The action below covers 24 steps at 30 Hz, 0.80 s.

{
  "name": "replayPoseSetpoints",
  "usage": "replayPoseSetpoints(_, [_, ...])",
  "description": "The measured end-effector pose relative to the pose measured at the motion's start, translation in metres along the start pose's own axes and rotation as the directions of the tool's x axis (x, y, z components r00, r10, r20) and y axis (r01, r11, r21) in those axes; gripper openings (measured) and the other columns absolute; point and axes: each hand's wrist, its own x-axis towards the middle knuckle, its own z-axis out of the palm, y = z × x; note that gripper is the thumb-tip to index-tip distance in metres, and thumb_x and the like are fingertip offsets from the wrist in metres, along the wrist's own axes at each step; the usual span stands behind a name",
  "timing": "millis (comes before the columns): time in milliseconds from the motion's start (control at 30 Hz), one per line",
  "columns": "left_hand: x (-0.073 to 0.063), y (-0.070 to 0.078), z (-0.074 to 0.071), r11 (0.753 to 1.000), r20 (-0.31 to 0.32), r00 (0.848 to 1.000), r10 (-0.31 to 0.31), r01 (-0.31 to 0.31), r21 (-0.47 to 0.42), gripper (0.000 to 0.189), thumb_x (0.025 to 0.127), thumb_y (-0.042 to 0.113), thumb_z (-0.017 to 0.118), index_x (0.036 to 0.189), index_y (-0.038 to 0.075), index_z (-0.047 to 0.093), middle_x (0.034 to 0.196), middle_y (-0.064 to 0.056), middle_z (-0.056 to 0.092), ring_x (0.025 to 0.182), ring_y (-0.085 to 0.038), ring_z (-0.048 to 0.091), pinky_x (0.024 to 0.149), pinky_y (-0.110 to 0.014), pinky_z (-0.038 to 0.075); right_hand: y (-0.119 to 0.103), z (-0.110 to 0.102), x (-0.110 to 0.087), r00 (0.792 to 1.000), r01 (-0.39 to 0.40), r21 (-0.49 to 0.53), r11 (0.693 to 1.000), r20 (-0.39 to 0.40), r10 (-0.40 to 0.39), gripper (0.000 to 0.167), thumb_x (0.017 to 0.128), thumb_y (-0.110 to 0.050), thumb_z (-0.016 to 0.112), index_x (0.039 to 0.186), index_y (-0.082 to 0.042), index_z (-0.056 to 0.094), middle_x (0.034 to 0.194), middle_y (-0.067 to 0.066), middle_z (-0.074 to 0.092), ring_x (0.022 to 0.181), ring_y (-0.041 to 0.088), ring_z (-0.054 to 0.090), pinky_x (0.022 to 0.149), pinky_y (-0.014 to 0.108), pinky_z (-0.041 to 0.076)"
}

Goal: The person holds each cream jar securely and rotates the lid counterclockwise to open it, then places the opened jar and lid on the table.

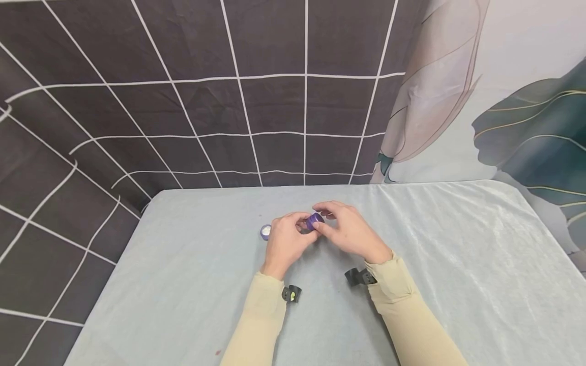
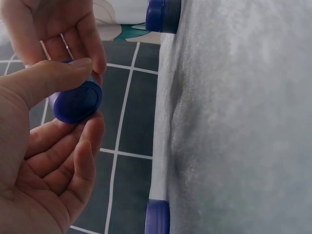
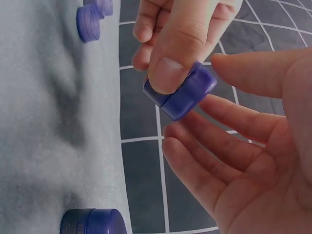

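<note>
A small purple-blue screw-top jar is held above the table, a seam dividing its two parts. My left hand pinches it, thumb across the near part and fingers beneath. Around its other end, my right hand is spread with fingers loosely bent. The right thumb tip is close to the jar's upper corner, and the right fingertips lie just under it. Left of the left hand, a round purple-rimmed piece with a white middle sits on the cloth, partly hidden by that hand.
The table has a pale grey-blue cloth. Another blue jar stands on it, hidden in the head view. Purple pieces lie beyond the left hand. A dark gridded curtain hangs behind and to the left, a leaf-patterned one at right.
</note>
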Motion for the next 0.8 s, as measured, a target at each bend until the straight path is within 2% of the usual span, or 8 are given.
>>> replayPoseSetpoints(233, [-0.0016,-0.0003,-0.0003,1.000,-0.008,1.000,0.006,-0.005,0.010,0.027,0.075,0.023,0.083,0.100,0.014,0.078,0.083,0.004,0.073,0.071,-0.005,0.065,0.068,-0.025,0.052,0.0002,0.0046,-0.0012,0.999,-0.025,-0.007,1.000,-0.020,0.024,0.038,0.093,-0.022,0.071,0.124,0.000,0.066,0.119,0.012,0.069,0.101,0.028,0.068,0.090,0.045,0.053])
replayPoseSetpoints(467, [-0.0013,0.0013,0.0012,1.000,0.003,1.000,0.024,-0.024,0.006,0.028,0.075,0.020,0.082,0.101,0.011,0.078,0.087,0.002,0.075,0.072,-0.007,0.066,0.068,-0.024,0.052,-0.0001,0.0083,0.0006,0.997,-0.050,-0.050,0.997,-0.056,0.047,0.048,0.092,-0.036,0.072,0.121,0.002,0.067,0.106,0.011,0.071,0.092,0.022,0.065,0.085,0.042,0.052])
replayPoseSetpoints(800, [-0.0002,0.0002,0.0027,1.000,-0.014,1.000,0.019,-0.019,0.016,0.027,0.074,0.025,0.084,0.097,0.014,0.078,0.079,0.007,0.070,0.072,-0.007,0.065,0.068,-0.025,0.051,-0.0037,0.0078,0.0019,0.980,-0.189,-0.007,0.982,-0.059,0.188,0.050,0.093,-0.038,0.069,0.120,0.004,0.067,0.094,0.008,0.074,0.080,0.015,0.069,0.073,0.038,0.054])
